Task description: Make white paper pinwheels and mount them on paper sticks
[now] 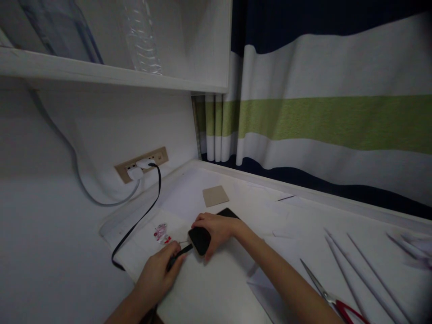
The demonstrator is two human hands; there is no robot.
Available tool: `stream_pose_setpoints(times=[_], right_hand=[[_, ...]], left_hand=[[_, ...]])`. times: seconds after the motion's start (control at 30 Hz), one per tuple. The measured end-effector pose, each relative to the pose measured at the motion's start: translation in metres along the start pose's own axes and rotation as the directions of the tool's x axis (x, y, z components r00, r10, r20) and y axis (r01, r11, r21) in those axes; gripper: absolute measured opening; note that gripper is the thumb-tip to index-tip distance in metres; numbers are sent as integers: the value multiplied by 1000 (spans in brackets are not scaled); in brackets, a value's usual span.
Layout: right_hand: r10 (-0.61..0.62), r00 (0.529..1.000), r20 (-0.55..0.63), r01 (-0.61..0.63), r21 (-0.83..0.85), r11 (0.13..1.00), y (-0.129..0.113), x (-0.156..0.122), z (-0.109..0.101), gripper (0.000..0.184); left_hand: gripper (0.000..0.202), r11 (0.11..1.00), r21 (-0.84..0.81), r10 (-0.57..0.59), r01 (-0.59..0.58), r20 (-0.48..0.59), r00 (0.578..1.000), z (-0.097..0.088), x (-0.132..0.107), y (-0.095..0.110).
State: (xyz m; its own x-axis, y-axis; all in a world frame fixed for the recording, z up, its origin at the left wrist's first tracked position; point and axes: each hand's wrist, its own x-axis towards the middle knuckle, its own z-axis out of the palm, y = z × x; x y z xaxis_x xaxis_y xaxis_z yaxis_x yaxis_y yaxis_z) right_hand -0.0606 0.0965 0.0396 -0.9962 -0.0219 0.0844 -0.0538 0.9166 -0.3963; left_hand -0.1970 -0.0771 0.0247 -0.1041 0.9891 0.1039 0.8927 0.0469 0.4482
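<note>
My right hand [216, 228] is closed over a black phone [200, 240] lying on the white desk [219, 288], fingers wrapped over its top edge. My left hand [158, 274] pinches the plug end of a black cable [180, 253], whose tip sits right at the phone's near end. The black cable [148, 211] runs back along the desk up to a white charger [146, 163] in the wall socket strip [141, 164]. A dark flat object [228, 212] lies under my right hand.
A tan square card [215, 195] lies behind my hands. A small red and pink printed bag [161, 232] sits to the left. Red-handled scissors [332, 297] and several rolled white paper sticks [357, 265] lie at the right. A striped curtain [330, 117] hangs behind; a shelf [111, 74] holds a plastic bottle [143, 36].
</note>
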Motion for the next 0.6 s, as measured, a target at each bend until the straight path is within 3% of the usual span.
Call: stream_pose_setpoints(times=[0.3,0.6], right_hand=[[-30,1000,-3,30,-17,999,-10,-4,-1,73],[-69,997,37,71,-69,995,-11,-4,6,73]], left_hand=[[20,965,204,162,-167,42,986,3,-6,2],[19,827,452,324,-334,102,941,18,-11,-11]])
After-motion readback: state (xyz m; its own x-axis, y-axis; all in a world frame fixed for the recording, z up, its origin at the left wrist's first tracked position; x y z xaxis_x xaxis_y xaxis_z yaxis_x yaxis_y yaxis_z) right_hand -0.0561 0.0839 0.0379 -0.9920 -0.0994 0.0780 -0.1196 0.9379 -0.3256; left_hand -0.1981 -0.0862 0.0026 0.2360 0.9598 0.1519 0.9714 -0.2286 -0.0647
